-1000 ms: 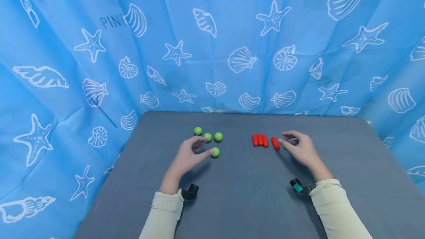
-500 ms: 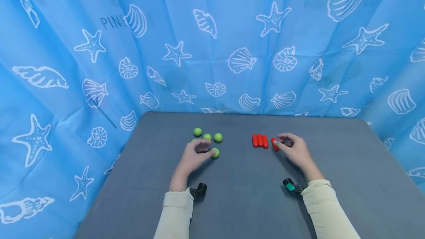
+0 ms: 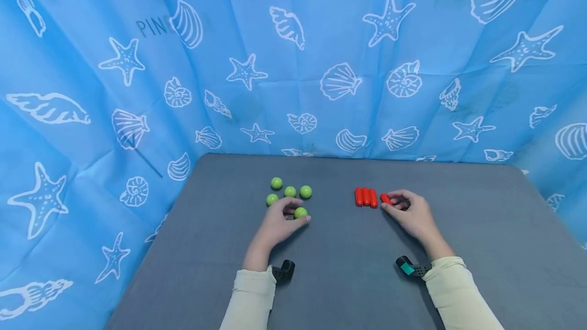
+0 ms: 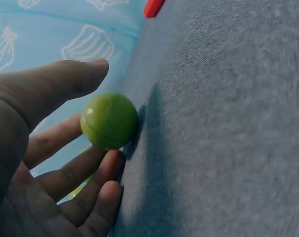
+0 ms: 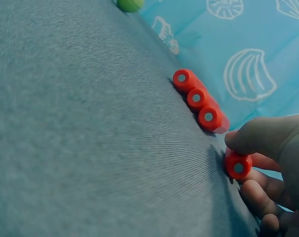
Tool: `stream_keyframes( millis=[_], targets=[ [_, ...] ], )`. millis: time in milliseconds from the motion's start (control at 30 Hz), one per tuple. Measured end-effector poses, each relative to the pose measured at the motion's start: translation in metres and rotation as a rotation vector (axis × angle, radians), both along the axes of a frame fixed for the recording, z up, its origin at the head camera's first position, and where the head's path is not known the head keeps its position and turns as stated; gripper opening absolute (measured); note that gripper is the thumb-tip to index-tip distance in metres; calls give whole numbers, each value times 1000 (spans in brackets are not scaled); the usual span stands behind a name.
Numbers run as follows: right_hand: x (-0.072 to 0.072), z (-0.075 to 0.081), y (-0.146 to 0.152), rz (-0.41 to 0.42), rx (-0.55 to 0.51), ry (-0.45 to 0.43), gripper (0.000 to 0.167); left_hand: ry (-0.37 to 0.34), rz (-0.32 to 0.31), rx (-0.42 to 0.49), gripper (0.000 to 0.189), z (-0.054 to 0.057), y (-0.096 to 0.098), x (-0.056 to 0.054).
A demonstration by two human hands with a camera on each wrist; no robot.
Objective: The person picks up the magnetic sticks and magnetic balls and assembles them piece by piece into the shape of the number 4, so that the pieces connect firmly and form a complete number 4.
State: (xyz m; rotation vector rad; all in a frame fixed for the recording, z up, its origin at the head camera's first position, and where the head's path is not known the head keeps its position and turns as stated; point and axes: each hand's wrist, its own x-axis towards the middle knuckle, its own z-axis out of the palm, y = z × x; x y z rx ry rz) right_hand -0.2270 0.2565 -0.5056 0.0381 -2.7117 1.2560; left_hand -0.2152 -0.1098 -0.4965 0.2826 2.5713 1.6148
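Note:
My left hand [image 3: 281,220] curves beside a small glossy green ball [image 4: 109,121] lying on the grey table. In the left wrist view the thumb hovers apart from the ball, and the other fingers reach behind and under it. Several more green balls [image 3: 276,183] lie just beyond that hand. With thumb and fingers, my right hand [image 3: 411,214] pinches a short red cylinder [image 5: 238,165] that has a pale round dot on its end. Left of it, 3 similar red cylinders [image 3: 365,197] lie side by side in a row.
The grey table [image 3: 339,258] carries both groups, green at left and red at right. A blue curtain [image 3: 293,65] printed with white shells and starfish hangs along the back and sides. Each wrist wears a black strap mount [image 3: 284,270].
My left hand has shifted right, bringing its fingers around the nearest green ball. My right hand has closed in on the single red cylinder from the right. The head view has turned slightly.

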Motion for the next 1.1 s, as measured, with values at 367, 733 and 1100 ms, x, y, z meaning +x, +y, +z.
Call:
stream_keyframes(
  millis=[367, 733, 1100],
  targets=[
    [1, 2, -4, -28, 29, -4, 36, 8, -11, -28, 41, 2, -1, 0],
    [2, 0, -6, -15, 30, -5, 32, 2, -3, -58, 36, -2, -3, 0],
    [4, 2, -7, -22, 14, 55, 25, -8, -3, -65, 36, -2, -4, -3]
  ],
)
